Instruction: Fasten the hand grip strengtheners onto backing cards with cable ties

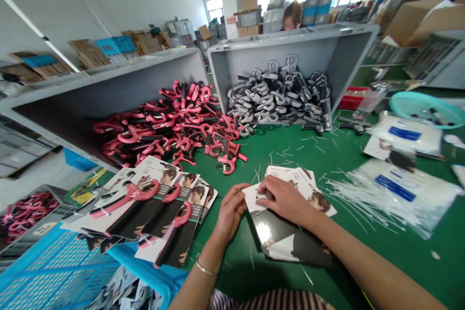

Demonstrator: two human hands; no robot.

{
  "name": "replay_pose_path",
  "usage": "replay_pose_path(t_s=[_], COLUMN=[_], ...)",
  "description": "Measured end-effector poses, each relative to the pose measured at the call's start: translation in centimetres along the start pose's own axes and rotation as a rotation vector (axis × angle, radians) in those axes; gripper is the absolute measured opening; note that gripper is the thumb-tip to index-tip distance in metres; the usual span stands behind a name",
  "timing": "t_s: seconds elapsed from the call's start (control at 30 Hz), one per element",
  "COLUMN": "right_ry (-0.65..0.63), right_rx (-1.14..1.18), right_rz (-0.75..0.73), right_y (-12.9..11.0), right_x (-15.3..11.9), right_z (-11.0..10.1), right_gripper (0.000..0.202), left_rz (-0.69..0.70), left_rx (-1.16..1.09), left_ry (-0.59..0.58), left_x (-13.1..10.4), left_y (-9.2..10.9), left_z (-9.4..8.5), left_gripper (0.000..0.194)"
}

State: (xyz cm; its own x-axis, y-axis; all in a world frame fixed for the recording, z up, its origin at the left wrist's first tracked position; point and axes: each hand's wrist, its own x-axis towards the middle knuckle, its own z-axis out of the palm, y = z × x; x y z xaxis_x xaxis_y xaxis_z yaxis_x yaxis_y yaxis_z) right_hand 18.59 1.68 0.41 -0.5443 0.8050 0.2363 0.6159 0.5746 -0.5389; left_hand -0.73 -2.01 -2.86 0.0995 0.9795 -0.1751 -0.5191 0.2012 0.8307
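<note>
My left hand (231,207) has its fingers closed on the left edge of a printed backing card (253,200). My right hand (285,197) presses its bent fingers and thumb on the same card near its small punched holes; whether a thin tie lies between them I cannot make out. Beneath is a stack of black-and-white cards (296,247), partly hidden by my right forearm. To the left, pink-and-black spring hand grips (136,193) lie on overlapping printed cards (154,170). Loose white cable ties (358,193) fan out right of the stack.
Two grey crates lie tipped toward me, one with pink hand grips (178,121), the other with grey ones (271,94). Bags of cable ties (409,189) and a turquoise basin (407,104) stand right. A blue basket (54,271) is lower left. A person (291,15) is behind the crates.
</note>
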Motion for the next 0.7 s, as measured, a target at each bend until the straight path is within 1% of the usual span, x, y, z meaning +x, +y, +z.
replay_pose_path(t_s=[0.1,0.17,0.27,0.3,0.33,0.37,0.4,0.43,0.47,0.5,0.53,0.57,0.6,0.63,0.7], right_ry=[-0.008,-0.012,-0.012,-0.003,0.020,0.067,0.150,0.266,0.405,0.539,0.644,0.697,0.684,0.618,0.399], right_rx=[-0.038,-0.057,-0.036,0.002,0.052,0.104,0.147,0.174,0.183,0.176,0.160,0.141,0.117,0.088,0.001], right_rz=[-0.062,-0.100,-0.138,-0.152,-0.163,-0.164,-0.149,-0.110,-0.047,0.033,0.117,0.189,0.228,0.231,0.153], right_y=[-0.2,-0.3,-0.6,-0.7,-0.7,-0.7,-0.6,-0.4,-0.1,0.2,0.5,0.7,0.9,1.0,0.8], right_x=[0.1,0.2,0.3,0.3,0.2,-0.1,-0.6,-1.4,-2.4,-3.6,-5.1,-6.5,-8.0,-9.2,-11.0], right_z=[0.0,0.1,0.1,0.0,-0.3,-0.7,-1.2,-1.8,-2.5,-3.1,-3.6,-4.0,-4.1,-4.0,-3.3], right_gripper=[0.010,0.009,0.014,0.014,0.015,0.014,0.014,0.014,0.014,0.014,0.015,0.017,0.018,0.020,0.027], left_rz=[-0.021,-0.010,0.072,0.080,0.058,0.009,-0.051,-0.102,-0.130,-0.126,-0.097,-0.062,-0.037,-0.026,-0.022], left_rx=[0.020,0.069,0.295,0.373,0.422,0.435,0.413,0.368,0.319,0.275,0.240,0.215,0.207,0.222,0.325], left_ry=[0.018,0.029,0.068,0.060,0.030,-0.015,-0.056,-0.076,-0.062,-0.018,0.044,0.103,0.145,0.171,0.197], left_x=[-0.5,-0.3,0.7,1.2,1.5,1.8,1.8,1.6,1.1,0.4,-0.5,-1.5,-2.6,-3.5,-5.1], left_y=[-0.2,-0.4,-0.3,-0.1,0.3,0.7,1.1,1.4,1.6,1.7,1.6,1.3,0.8,0.2,-1.3], left_z=[0.2,0.3,0.2,0.1,0.0,0.0,-0.1,0.0,0.0,0.2,0.4,0.6,1.0,1.4,2.2], left_gripper=[0.035,0.036,0.035,0.035,0.035,0.037,0.038,0.039,0.039,0.039,0.039,0.040,0.043,0.046,0.051])
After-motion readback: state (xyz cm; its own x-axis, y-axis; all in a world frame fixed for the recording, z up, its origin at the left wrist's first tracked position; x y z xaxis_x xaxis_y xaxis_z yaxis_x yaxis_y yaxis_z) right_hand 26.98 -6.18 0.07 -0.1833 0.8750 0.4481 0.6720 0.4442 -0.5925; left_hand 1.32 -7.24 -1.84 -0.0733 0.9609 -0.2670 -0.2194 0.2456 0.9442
